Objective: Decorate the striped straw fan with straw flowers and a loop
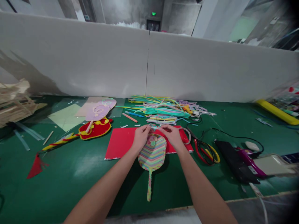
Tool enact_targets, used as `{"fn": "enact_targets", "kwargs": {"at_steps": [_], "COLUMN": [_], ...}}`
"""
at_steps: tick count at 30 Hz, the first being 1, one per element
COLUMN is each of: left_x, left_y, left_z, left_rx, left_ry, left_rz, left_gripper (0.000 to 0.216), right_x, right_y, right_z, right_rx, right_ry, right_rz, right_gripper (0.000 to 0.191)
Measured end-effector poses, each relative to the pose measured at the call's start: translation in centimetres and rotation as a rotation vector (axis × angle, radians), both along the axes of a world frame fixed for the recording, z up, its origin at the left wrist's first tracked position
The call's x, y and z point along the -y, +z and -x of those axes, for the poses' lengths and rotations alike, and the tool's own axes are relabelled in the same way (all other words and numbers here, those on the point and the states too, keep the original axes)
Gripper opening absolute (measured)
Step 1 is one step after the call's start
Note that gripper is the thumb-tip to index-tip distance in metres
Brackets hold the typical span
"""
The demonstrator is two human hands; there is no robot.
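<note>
A round hand fan [153, 157] with pastel zigzag stripes and a twisted pipe-cleaner handle lies in front of me. Small coloured coils decorate its upper part. At its top edge, my left hand [141, 137] and my right hand [172, 136] are both closed in a pinch, a short way apart. Between the fingertips shows a small pale teal piece [154, 126], apparently a bit of pipe cleaner; its ends are hidden by the fingers. Under the hands and the top of the fan is a red sheet [121, 141] with white edges.
Pipe cleaners [161, 109] are heaped behind the hands. Red-handled pliers [202, 152], a yellow-handled tool [214, 154] and a black pouch [235, 161] lie right. Left are a red fan [99, 132] with tassel, a purple fan piece [101, 109] and green paper [67, 116]. A white partition [93, 59] stands behind.
</note>
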State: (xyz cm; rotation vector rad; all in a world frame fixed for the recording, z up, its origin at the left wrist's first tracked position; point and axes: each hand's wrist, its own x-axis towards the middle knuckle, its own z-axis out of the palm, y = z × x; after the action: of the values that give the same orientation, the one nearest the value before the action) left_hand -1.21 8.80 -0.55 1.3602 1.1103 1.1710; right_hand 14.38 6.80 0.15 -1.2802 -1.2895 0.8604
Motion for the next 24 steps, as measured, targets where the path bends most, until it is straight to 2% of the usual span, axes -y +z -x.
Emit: {"fn": "enact_targets", "kwargs": {"at_steps": [9, 24], "left_x": [0.4, 0.6], "left_y": [1.0, 1.3], "left_z": [0.1, 0.1], "left_rx": [-0.068, -0.062], "left_ry": [0.007, 0.034], "left_rz": [-0.036, -0.056], "left_gripper": [0.027, 0.022], "right_x": [0.2, 0.0], "right_y": [0.1, -0.3], "right_z": [0.2, 0.4], "right_rx": [0.011, -0.046], "right_ry": [-0.005, -0.041], "right_rz": [-0.023, -0.015], "right_gripper": [0.018, 0.019]}}
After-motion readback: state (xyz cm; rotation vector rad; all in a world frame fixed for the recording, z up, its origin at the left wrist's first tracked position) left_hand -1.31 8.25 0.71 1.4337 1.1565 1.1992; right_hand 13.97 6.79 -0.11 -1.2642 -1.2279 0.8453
